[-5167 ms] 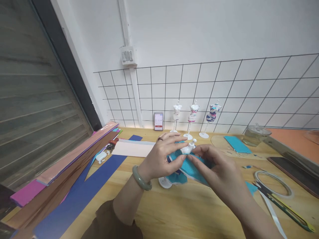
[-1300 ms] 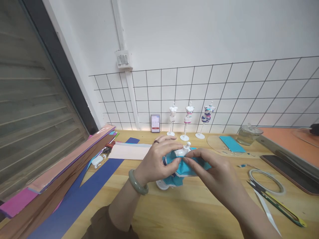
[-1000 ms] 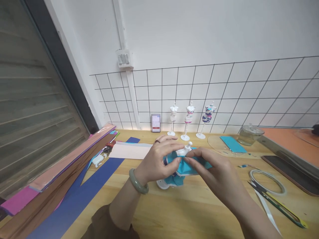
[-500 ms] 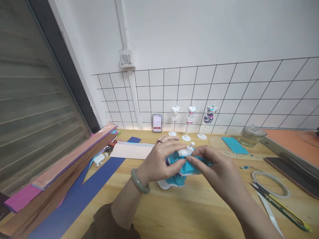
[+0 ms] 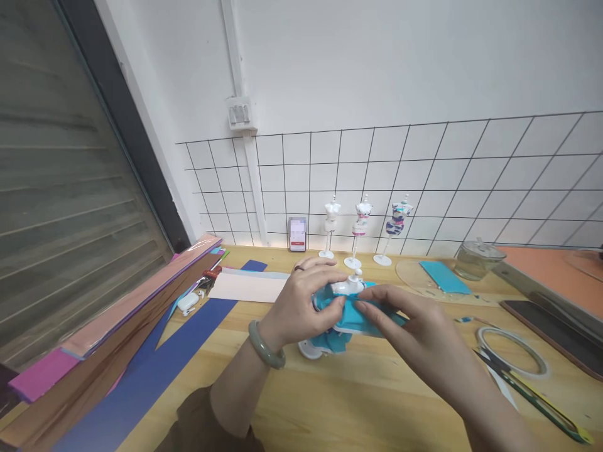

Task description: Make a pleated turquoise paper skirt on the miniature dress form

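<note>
A small white dress form (image 5: 347,288) is tilted in front of me, its round base (image 5: 311,349) just above or on the table. Bright blue crepe-like paper (image 5: 352,319) is wrapped and gathered around its body. My left hand (image 5: 304,302) is closed around the form, with the thumb pressing on the paper below the shoulders. On the other side, my right hand (image 5: 414,321) pinches the blue paper's upper edge between thumb and fingers near the neck. The fingers hide much of the form's torso.
Three miniature dress forms (image 5: 362,220) and a phone (image 5: 297,234) stand by the wall grid. Coloured paper sheets (image 5: 179,358) and an earbud case (image 5: 188,302) lie left. To the right are a tape roll (image 5: 541,364), scissors (image 5: 541,398), a glass jar (image 5: 478,258) and blue paper strip (image 5: 444,277).
My right hand's fingertips have shifted slightly along the blue paper, and the paper near them lies flatter. The form has tipped a little left, with my left hand still around it.
</note>
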The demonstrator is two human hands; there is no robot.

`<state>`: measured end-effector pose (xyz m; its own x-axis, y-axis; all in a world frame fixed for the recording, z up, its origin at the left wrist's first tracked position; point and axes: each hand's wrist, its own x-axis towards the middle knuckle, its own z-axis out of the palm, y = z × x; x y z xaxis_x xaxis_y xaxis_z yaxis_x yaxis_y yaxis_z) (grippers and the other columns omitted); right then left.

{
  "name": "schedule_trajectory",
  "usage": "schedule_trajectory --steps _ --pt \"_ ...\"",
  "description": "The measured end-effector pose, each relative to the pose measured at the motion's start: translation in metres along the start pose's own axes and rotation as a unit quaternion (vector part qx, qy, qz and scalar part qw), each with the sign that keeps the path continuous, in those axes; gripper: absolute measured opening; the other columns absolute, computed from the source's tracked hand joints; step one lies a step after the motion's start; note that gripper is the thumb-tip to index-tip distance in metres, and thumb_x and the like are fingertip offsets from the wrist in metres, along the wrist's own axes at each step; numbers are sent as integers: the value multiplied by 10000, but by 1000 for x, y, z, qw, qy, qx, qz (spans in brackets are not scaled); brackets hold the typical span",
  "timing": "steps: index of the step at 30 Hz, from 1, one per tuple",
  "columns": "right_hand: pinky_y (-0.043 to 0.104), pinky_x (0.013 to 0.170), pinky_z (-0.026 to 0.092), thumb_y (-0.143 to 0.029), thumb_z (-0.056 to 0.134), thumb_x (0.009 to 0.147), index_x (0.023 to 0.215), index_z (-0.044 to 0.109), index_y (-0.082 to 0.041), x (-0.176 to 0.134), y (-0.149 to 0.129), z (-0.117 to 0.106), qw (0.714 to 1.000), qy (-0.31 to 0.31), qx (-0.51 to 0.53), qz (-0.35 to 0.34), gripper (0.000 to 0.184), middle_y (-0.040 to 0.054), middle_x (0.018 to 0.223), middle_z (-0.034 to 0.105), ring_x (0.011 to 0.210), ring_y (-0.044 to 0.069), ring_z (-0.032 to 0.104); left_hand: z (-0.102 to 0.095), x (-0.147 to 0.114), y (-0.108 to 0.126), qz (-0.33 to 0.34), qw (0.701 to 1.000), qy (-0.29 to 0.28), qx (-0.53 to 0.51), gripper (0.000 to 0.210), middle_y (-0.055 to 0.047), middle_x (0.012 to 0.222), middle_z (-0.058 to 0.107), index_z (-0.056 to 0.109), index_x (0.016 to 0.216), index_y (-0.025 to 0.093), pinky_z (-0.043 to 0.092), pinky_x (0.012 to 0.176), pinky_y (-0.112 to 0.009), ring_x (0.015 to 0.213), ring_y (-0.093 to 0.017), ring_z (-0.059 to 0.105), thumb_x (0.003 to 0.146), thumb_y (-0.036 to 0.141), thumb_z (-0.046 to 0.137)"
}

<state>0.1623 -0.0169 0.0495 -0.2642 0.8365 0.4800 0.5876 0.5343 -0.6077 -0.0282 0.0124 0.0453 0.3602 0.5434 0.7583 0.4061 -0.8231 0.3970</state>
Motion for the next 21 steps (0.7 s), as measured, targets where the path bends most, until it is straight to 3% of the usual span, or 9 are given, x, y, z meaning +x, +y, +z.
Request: schedule_trajectory --steps 16,21 --pt "262 549 479 -352 484 916 873 652 -246 -1 -2 -1 999 -6 -2 -50 204 16 758 662 652 153 603 -3 0 0 -28 999 -11 -11 266 -68 1001 707 665 996 206 442 968 -477 1139 -274 564 742 179 591" --pt "271 582 491 -381 460 928 841 635 -243 -3 -4 -1 998 -51 36 -29 239 19 769 661 690 159 598 -3 2 1 -24 1000 -6 -6 272 -74 959 714 665 983 185 456 962 -463 1118 -269 577 718 170 607"
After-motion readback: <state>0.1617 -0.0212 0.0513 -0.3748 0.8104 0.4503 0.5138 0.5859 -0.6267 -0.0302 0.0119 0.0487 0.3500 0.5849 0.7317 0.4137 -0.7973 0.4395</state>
